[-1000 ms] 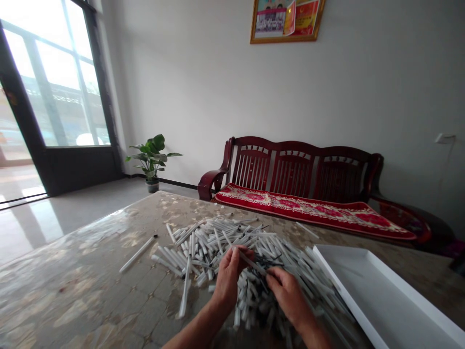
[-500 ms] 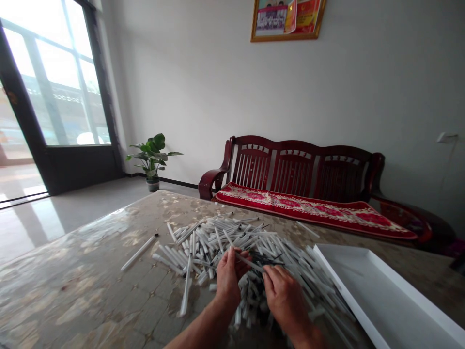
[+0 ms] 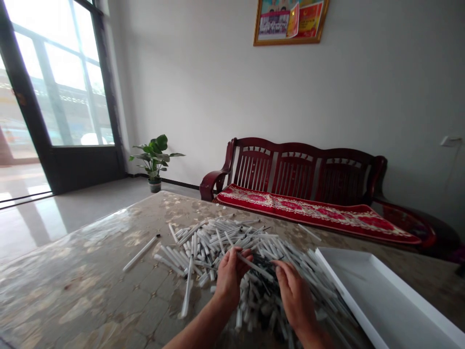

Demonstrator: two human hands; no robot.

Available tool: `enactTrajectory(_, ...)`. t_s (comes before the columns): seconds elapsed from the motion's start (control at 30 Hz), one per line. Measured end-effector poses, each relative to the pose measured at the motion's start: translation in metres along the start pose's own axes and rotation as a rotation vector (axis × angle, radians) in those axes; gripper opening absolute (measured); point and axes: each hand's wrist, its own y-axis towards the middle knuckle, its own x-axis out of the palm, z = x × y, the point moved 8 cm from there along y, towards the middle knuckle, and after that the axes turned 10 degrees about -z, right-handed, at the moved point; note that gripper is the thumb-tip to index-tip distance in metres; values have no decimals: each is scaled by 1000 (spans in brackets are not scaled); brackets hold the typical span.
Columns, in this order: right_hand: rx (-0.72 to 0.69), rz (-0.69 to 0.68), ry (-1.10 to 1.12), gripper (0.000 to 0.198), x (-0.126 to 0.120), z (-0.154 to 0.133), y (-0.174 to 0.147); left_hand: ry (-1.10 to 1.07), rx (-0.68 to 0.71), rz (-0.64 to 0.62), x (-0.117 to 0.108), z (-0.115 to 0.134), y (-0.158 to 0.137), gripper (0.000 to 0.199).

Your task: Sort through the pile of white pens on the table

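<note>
My left hand (image 3: 232,272) is closed around a slim whitish tube (image 3: 255,266), which slants down to the right over the pile. My right hand (image 3: 293,287) is just right of the tube's lower end, apart from it, with its fingers stretched out and nothing visible in them. Beneath both hands spreads a heap of similar whitish tubes (image 3: 214,235), many with dark ends. A tube with a black tip (image 3: 141,253) lies alone to the left, and another tube (image 3: 188,287) points toward me beside my left forearm.
A shallow white box (image 3: 399,300) stands at the right on the patterned tabletop (image 3: 105,276). Beyond the table is a dark red wooden bench (image 3: 290,167) with a red floral cover (image 3: 312,209). A potted plant (image 3: 155,157) stands near the glass door (image 3: 69,87).
My right hand has let go of the tube's lower end and moved a little to the right, its fingers straightening. My left hand keeps its hold. The view has shifted slightly.
</note>
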Motion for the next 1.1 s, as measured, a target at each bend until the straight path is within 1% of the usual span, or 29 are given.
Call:
enactTrajectory(0.07, 103, -130, 163, 51, 16, 3, -2, -8, -8, -74, 8, -4, -3, 28)
enactTrajectory(0.13, 192, -287, 329, 59, 39, 5, -6, -5, -5, -128, 13, -5, -5, 37)
enactTrajectory(0.2, 224, -376, 388, 62, 54, 4, -8, -1, 6, -137, 13, -6, -7, 43)
enactTrajectory(0.23, 203, -381, 354, 62, 56, 1, -8, -2, 12, -124, 11, -7, -7, 45)
enactTrajectory(0.3, 79, -316, 165, 59, 52, -9, -5, -12, 16, -80, 6, -8, -7, 44)
enactTrajectory(0.4, -196, -145, -213, 53, 37, -35, -7, -31, 10, -17, 2, -10, -9, 38)
enactTrajectory(0.47, -338, -62, -394, 51, 31, -49, -11, -38, 2, 15, 2, -11, -11, 33)
enactTrajectory(0.53, -427, -23, -502, 48, 30, -57, -15, -41, -7, 39, 3, -11, -12, 29)
enactTrajectory(0.63, -459, -9, -526, 41, 32, -60, -17, -43, -13, 72, 4, -10, -13, 29)
enactTrajectory(0.7, -402, -26, -425, 40, 33, -56, -15, -36, -5, 83, 3, -8, -12, 34)
enactTrajectory(0.73, -337, -56, -334, 39, 34, -52, -12, -26, 3, 73, 3, -6, -12, 38)
enactTrajectory(0.77, -243, -112, -210, 39, 36, -46, -9, -12, 15, 47, 5, -3, -11, 43)
enactTrajectory(0.83, 15, -310, 132, 40, 48, -29, -7, 21, 25, -51, 14, 1, -11, 49)
enactTrajectory(0.9, 279, -506, 524, 45, 63, -20, -15, 45, -15, -170, 25, 1, -13, 52)
enactTrajectory(0.93, 375, -560, 702, 48, 67, -20, -19, 45, -47, -219, 31, 0, -14, 52)
enactTrajectory(0.97, 439, -587, 853, 51, 69, -22, -23, 40, -77, -256, 35, -2, -16, 52)
enactTrajectory(1.0, 473, -601, 971, 52, 70, -24, -24, 30, -99, -282, 38, -3, -17, 51)
enactTrajectory(1.07, 494, -624, 1112, 53, 75, -29, -25, 15, -109, -291, 41, -3, -18, 47)
enactTrajectory(1.1, 493, -633, 1137, 54, 79, -31, -25, 14, -105, -268, 39, -3, -17, 46)
